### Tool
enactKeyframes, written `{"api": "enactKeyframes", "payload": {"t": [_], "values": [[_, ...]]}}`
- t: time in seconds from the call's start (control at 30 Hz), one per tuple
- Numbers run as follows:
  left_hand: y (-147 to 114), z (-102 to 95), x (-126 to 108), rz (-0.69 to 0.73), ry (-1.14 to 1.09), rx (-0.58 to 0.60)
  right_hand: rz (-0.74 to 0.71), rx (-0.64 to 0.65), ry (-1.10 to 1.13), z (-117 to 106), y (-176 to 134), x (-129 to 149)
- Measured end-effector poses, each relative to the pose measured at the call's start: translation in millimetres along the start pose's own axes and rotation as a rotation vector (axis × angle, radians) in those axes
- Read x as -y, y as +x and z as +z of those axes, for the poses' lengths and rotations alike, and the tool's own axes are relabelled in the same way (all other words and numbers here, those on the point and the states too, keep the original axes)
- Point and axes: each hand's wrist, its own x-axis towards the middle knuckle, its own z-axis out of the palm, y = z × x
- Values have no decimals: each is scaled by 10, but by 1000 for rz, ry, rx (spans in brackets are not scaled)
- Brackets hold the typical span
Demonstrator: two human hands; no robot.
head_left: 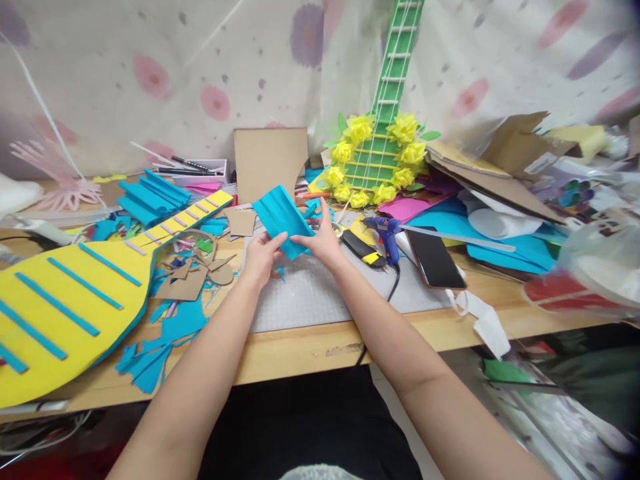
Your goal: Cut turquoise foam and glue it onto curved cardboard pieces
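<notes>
A creased piece of blue paper [281,215] is held up over the grey cutting mat [295,303]. My left hand [261,259] pinches its lower left edge between thumb and fingers. On the paper's right side, my right hand [324,240] grips the lower edge with the thumb, its index finger pointing up. Right of my hands lie a black and yellow utility knife [364,249] and a blue hot glue gun [388,237] with a long clear glue stick in its back.
A yellow paper guitar [75,307] lies at left among blue paper scraps [185,321]. A green guitar with yellow flowers [373,160] stands behind. A phone [435,259] and a clear tub [590,280] are at right. Cardboard [273,160] leans at the back.
</notes>
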Motion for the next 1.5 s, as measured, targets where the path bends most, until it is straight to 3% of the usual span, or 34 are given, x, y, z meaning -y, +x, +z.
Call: {"api": "enactKeyframes", "payload": {"t": [0.2,0.43,0.6,0.73,0.93,1.1,1.3,1.5], "values": [[23,-35,38,36,126,-39,6,42,66,29,0,-48],[31,-24,20,27,71,-43,94,94,205,51,33,-89],[0,5,18,34,134,-52,72,28,206,68,40,-85],[-29,13,-14,25,277,-78,139,26,247,42,53,-75],[-1,-56,-44,-86,232,24,123,66,286,-12,78,-117],[0,-79,-57,-46,296,-62,141,102,295,-34,83,-137],[-48,-39,-129,-105,330,-9,117,68,276,-77,83,-118],[-12,-82,-131,-60,302,-109,81,109,229,-96,85,-130]]}}
